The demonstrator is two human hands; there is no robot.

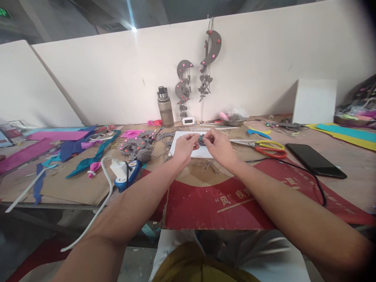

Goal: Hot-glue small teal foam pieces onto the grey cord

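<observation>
My left hand (187, 147) and my right hand (216, 143) meet over a white sheet (202, 155) in the middle of the table. Between their fingertips is a small dark grey piece (201, 140), too small to name, with a hint of green at its edge. Both hands are closed in a pinch on it, thumbs and forefingers pressed together. Thin grey strings (210, 167) lie on the cardboard just below the sheet. To the right of my right hand rest large scissors (258, 147) with red and yellow handles.
A black phone (315, 159) and a black cable (311, 176) lie on the right. Grey yarn (143, 155), a blue power socket (129, 174) and coloured felt strips (88, 156) spread leftward. A bottle (166, 109) stands behind, near hanging grey moon ornaments (216, 47) and a small clock (188, 121).
</observation>
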